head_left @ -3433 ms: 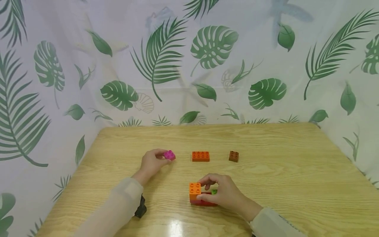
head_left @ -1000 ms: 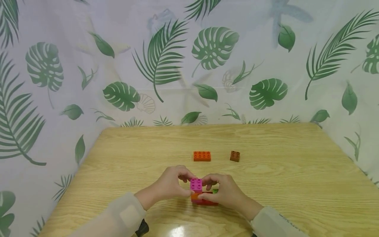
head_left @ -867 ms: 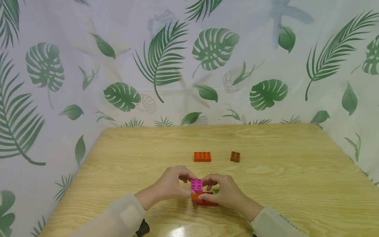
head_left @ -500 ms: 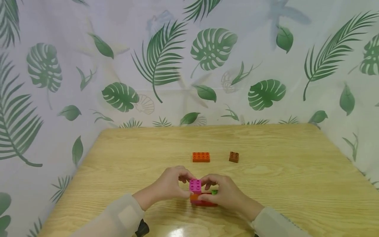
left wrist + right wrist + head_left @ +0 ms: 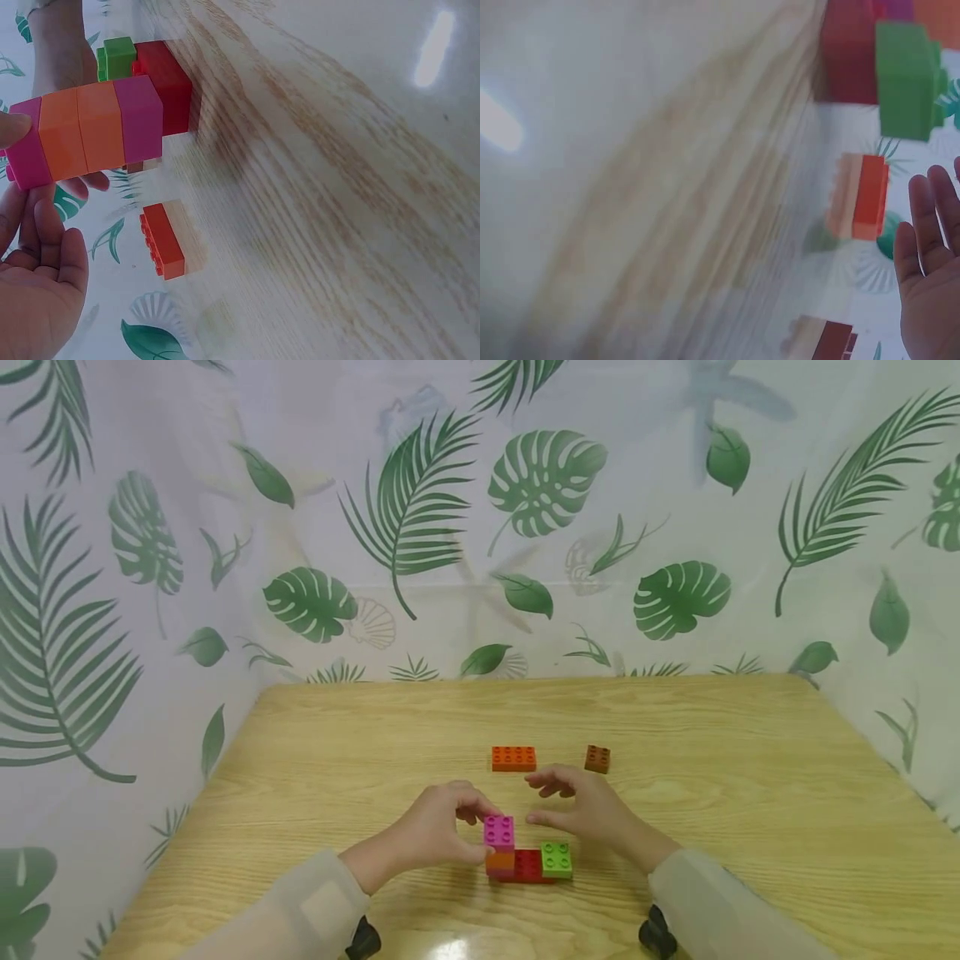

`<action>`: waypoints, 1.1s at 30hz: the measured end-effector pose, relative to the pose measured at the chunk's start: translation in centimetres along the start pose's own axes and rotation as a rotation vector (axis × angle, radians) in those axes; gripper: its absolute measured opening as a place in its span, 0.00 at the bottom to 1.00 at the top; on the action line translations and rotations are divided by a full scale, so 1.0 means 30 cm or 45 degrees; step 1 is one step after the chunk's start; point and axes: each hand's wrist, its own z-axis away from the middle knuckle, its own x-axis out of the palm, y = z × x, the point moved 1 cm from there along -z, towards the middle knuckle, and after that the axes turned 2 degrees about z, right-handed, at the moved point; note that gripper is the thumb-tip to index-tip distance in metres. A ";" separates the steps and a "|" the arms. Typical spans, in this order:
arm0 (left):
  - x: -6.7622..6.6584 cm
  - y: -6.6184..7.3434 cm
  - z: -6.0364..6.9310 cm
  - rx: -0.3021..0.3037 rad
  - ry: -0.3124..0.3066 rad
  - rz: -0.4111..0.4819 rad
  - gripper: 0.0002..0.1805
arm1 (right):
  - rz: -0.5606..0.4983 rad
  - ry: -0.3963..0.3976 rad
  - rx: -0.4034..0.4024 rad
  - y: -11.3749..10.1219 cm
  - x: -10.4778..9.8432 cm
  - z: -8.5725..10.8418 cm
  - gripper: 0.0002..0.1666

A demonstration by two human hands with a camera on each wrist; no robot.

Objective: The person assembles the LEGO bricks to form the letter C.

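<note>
My left hand (image 5: 431,827) pinches a pink toy building brick (image 5: 498,832) between thumb and fingers. That brick tops a column: beneath it in the left wrist view come two orange bricks (image 5: 81,129), then a purple brick (image 5: 141,116). The column rises from the left end of a long red brick (image 5: 528,865) lying on the table. At the red brick's other end sits a light green brick (image 5: 557,860). Above and behind the red brick, my right hand (image 5: 592,806) hovers with fingers extended, holding nothing.
Farther back on the wooden table (image 5: 375,727) lie a long red-orange brick (image 5: 513,759) and a small brown brick (image 5: 597,759). A leaf-patterned cloth (image 5: 450,527) hangs along the back and sides. Black devices (image 5: 657,933) sit under the wrists.
The pink brick was brought from the table's left onto the orange bricks by my left hand. My right hand has released the column and moved back and right, uncovering the green brick.
</note>
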 end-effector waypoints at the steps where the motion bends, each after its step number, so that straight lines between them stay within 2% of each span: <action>1: 0.000 0.000 0.000 0.001 -0.001 0.003 0.17 | 0.012 -0.001 0.022 0.005 -0.001 -0.007 0.30; 6: -0.001 0.000 -0.001 -0.005 -0.010 0.024 0.17 | 0.072 0.017 0.096 0.032 -0.004 -0.047 0.30; 14: -0.010 0.007 -0.003 -0.030 -0.024 0.035 0.16 | 0.152 0.049 0.127 0.064 -0.017 -0.124 0.34; 20: -0.015 0.007 -0.002 -0.027 -0.021 0.029 0.17 | 0.184 0.002 0.166 0.087 -0.005 -0.165 0.36; 28: -0.013 0.004 -0.001 -0.036 -0.010 0.032 0.16 | 0.192 -0.036 0.333 0.106 0.020 -0.192 0.36; 33: -0.013 0.009 0.001 -0.050 -0.013 0.039 0.16 | 0.239 -0.031 0.310 0.113 0.026 -0.202 0.33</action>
